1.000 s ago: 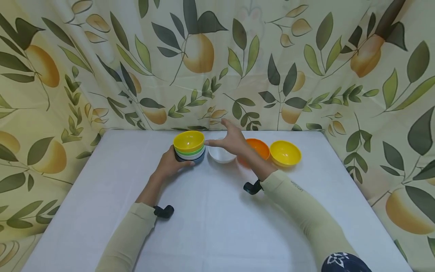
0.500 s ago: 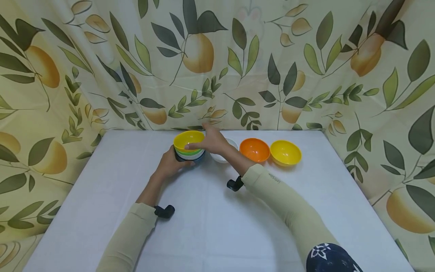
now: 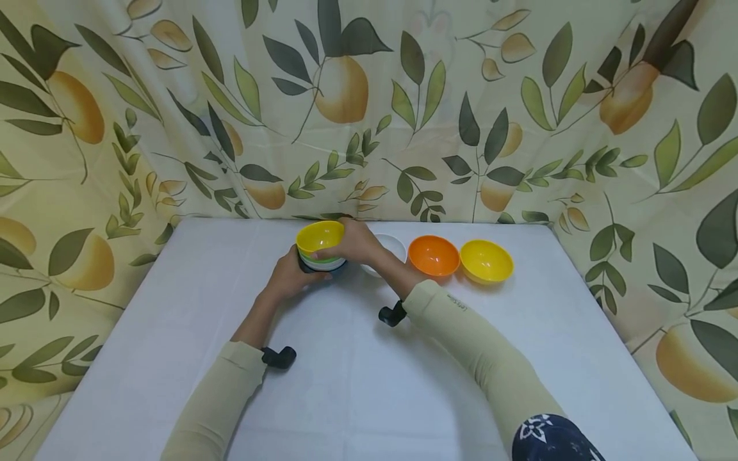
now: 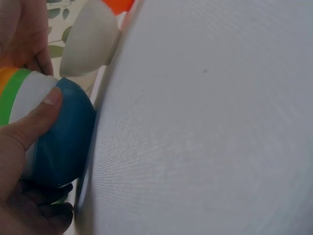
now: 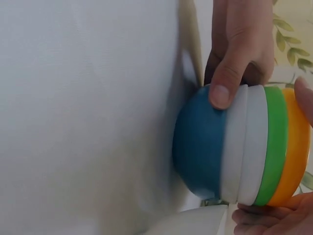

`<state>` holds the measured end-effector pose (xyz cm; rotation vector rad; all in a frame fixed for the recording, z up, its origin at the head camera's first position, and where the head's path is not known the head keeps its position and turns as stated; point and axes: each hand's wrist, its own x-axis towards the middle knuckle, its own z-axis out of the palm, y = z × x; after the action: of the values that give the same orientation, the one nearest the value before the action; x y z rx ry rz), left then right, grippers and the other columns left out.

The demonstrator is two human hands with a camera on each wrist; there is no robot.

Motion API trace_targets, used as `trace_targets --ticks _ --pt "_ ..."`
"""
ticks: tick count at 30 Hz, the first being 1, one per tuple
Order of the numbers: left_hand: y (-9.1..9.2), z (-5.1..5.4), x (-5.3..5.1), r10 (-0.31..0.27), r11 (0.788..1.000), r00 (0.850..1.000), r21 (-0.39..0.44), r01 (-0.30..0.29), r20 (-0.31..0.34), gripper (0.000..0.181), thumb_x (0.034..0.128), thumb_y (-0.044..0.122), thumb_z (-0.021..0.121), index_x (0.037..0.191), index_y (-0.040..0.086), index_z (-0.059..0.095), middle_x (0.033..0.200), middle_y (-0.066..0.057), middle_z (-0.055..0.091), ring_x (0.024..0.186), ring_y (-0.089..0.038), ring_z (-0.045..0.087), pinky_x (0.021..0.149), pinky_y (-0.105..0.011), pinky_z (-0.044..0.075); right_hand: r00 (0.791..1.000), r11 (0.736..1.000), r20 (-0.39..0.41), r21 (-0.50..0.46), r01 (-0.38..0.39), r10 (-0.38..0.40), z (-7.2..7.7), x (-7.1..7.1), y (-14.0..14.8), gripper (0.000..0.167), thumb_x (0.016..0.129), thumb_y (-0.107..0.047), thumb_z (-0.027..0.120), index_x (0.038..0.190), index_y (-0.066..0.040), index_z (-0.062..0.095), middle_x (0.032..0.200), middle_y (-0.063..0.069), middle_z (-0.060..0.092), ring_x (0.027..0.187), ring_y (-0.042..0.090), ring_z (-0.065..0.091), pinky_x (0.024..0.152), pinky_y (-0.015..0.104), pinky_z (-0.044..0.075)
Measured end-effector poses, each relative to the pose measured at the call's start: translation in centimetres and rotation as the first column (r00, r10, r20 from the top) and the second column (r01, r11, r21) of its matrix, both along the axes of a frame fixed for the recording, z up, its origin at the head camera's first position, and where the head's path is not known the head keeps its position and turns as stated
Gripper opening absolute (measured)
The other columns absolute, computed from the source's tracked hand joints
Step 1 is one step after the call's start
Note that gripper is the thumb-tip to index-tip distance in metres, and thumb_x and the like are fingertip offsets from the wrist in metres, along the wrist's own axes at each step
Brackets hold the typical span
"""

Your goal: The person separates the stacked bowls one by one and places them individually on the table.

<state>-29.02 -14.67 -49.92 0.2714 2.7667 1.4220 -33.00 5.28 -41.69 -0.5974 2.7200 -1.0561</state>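
Bowl stack (image 5: 259, 144) gripped low and high

The person's left hand (image 3: 287, 276) grasps the bottom of the stack, thumb laid along the near side of the blue bowl (image 5: 198, 144) and fingers going round behind it. That forearm slants up and inward, its sleeve (image 3: 213, 400) ending short of a black device (image 3: 279, 358) at the wrist.

The right hand (image 3: 359, 242) comes across from the other side, wrist bent toward the stack. Its thumb lies against the near rim of the top yellow bowl (image 3: 319, 237), the fingers bending round the far side, so I see it grasping that bowl; how firmly, I can't tell.

Between the two grips, above the blue, sit two white bowls (image 5: 244, 147) and a green bowl (image 5: 275, 147), nested rim over rim, the whole pile upright.

Just right of the upper grip, partly hidden by the right wrist, is a loose white bowl (image 3: 394, 246). Farther right of the grip come an orange bowl (image 3: 434, 255) and, beside it, a second yellow bowl (image 3: 487, 261), both mouth up on the white-covered table (image 3: 346, 384). Behind the hands hangs a fruit-patterned curtain (image 3: 340, 89).
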Motion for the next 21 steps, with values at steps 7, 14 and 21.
trace_targets --ticks 7,14,21 --pt "0.19 -0.34 -0.25 -0.008 1.0 1.0 0.005 0.008 -0.001 0.099 0.0781 0.036 0.095 0.154 0.01 0.038 0.145 -0.013 0.056 0.132 -0.033 0.053 0.118 -0.052 0.039 1.0 1.0 -0.003 -0.016 0.018 -0.018 -0.49 -0.01 0.13 0.097 0.074 -0.053 0.093 0.144 0.001 0.051 0.123 0.011 0.066 0.106 0.024 0.063 0.091 0.038 0.056" --pt "0.53 -0.37 -0.43 -0.016 1.0 1.0 0.011 0.016 -0.003 0.1 0.0782 0.038 0.095 0.155 0.011 0.037 0.146 -0.012 0.056 0.133 -0.032 0.053 0.118 -0.051 0.038 0.999 1.0 -0.03 -0.021 0.018 -0.018 -0.42 -0.1 0.41 0.094 0.073 -0.052 0.094 0.141 -0.001 0.053 0.118 0.009 0.066 0.103 0.024 0.063 0.088 0.038 0.056" --pt "0.83 -0.11 -0.4 -0.01 1.0 1.0 0.022 0.009 0.012 0.098 0.0794 0.035 0.095 0.155 0.013 0.037 0.145 -0.011 0.056 0.132 -0.032 0.052 0.119 -0.051 0.038 0.999 0.998 -0.021 -0.056 0.035 -0.036 -0.03 0.15 0.67 0.103 0.074 -0.053 0.093 0.15 0.0 0.046 0.127 0.013 0.064 0.108 0.025 0.061 0.092 0.039 0.056"
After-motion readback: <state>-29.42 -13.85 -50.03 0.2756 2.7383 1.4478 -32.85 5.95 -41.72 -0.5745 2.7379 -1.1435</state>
